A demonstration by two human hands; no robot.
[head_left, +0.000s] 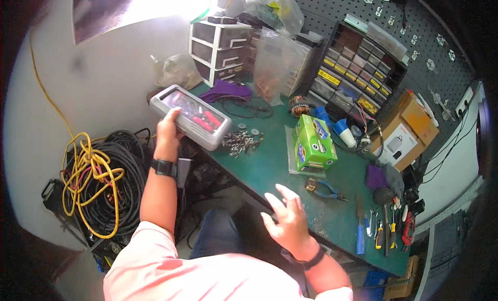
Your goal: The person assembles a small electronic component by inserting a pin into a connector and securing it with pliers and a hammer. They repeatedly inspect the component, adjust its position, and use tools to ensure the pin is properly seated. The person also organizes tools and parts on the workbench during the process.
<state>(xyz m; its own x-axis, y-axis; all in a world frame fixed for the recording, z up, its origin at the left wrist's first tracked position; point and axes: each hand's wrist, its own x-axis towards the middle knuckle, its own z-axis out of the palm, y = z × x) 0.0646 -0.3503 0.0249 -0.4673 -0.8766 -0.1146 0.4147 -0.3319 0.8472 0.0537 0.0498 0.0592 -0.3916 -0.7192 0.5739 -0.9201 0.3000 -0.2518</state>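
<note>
My left hand (168, 128) grips a grey plastic case (220, 131) by its near left side, at the far left end of the bench. Through its clear lid, red-handled items and other small dark parts show; their exact kind is hard to make out. Right of the case lies a loose pile of small metal screws or rivets (241, 143), with two round washers (254, 132) behind it. My right hand (287, 218) hovers at the bench's front edge, fingers apart and holding nothing. Beyond it are blue-handled pliers (328, 190) beside a tape measure (311, 185).
A green box (315, 145) stands mid-bench on the green top (270, 171). Screwdrivers, wrenches and a hammer (386, 228) lie at the right. Behind are a small-parts cabinet (358, 67), white-framed drawers (217, 49) and a cardboard box (402, 132). Coiled cables (111, 181) sit at left.
</note>
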